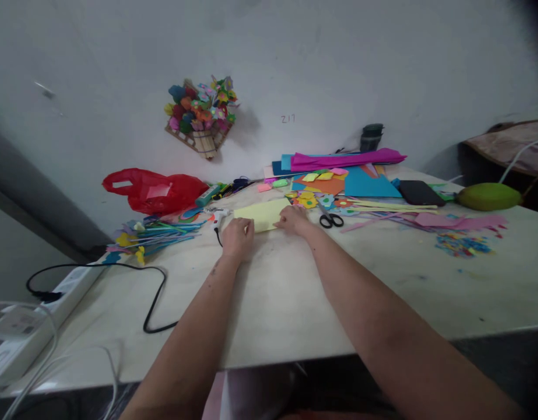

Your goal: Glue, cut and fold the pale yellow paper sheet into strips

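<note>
A pale yellow sheet of paper [265, 213] lies on the table between my two hands. My left hand [238, 238] is closed at its left near corner, fingers curled on the edge. At the right near edge, my right hand [294, 220] pinches the same sheet between thumb and fingers. A white glue gun [220, 217] lies just left of my left hand. Black-handled scissors [330, 219] rest to the right of my right hand. Behind that hand are several cut paper flowers [306, 200] in yellow, blue and orange.
Finished paper flowers on stems [155, 236] lie left, near a red plastic bag [157, 192]. Coloured sheets [373, 184] and a magenta roll [347, 159] are at the back right. A black cable [157, 309] crosses the left side beside a power strip [71, 286]. A phone [419, 192] lies right.
</note>
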The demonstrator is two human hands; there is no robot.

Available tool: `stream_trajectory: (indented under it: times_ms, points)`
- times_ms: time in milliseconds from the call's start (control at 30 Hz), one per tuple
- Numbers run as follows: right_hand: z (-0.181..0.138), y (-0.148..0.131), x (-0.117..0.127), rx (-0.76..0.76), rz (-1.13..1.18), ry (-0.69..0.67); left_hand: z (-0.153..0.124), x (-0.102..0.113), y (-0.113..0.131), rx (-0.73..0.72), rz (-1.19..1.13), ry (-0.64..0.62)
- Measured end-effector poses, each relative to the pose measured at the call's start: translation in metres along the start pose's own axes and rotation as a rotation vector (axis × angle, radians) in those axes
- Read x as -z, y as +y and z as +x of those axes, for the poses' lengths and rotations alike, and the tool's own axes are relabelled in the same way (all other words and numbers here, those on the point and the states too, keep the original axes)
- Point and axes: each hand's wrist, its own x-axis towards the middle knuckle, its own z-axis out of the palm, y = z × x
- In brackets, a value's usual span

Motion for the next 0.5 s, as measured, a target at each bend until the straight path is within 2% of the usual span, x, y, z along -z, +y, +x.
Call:
stream_trajectory:
  times_ms: [67, 100, 167, 200, 233, 267, 333, 500]
  points:
    - [0.002, 0.001, -0.001, -0.015, 0.032, 0.025, 0.003, 0.002, 0.006, 0.209, -0.175, 0.02]
    - [0.003, 0.001, -0.002, -0.018, 0.046, 0.033, 0.004, 0.003, 0.01, 0.306, -0.301, -0.04]
    - [0.004, 0.0, -0.001, -0.022, 0.073, 0.033, 0.005, 0.004, 0.021, 0.499, -0.573, -0.256]
    - [0.003, 0.0, 0.0, -0.023, 0.085, 0.028, 0.006, 0.004, 0.027, 0.607, -0.68, -0.429]
    - [0.003, -0.001, 0.002, -0.028, 0.095, 0.019, 0.006, 0.004, 0.034, 0.665, -0.799, -0.58]
    - [0.002, -0.003, 0.004, -0.037, 0.104, 0.007, 0.006, 0.004, 0.04, 0.726, -0.905, -0.665]
    - [0.0, -0.006, 0.009, -0.055, 0.121, -0.025, 0.007, 0.001, 0.051, 0.791, -1.089, -0.656]
    - [-0.005, -0.016, 0.017, -0.057, 0.163, -0.083, 0.017, -0.023, 0.063, 0.896, -1.238, -0.268]
